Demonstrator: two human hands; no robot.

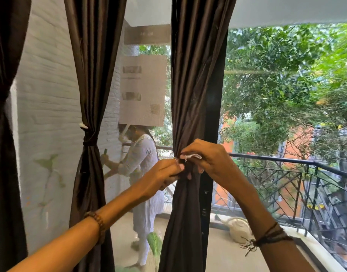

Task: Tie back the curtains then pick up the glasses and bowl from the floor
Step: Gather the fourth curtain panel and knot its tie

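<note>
A dark brown curtain hangs in the middle of the window, gathered into a narrow bunch at waist height. My left hand grips the bunch from the left, fingers closed around the fabric. My right hand pinches a frayed white tie strip against the curtain's right side. A second brown curtain to the left is cinched with a white tie. A third curtain at the far left edge is also tied. No glasses or bowl are in view.
Beyond the glass, a person in white clothes stands on the balcony by a white brick wall. A white watering can sits on the balcony floor. A black metal railing runs to the right, with trees behind.
</note>
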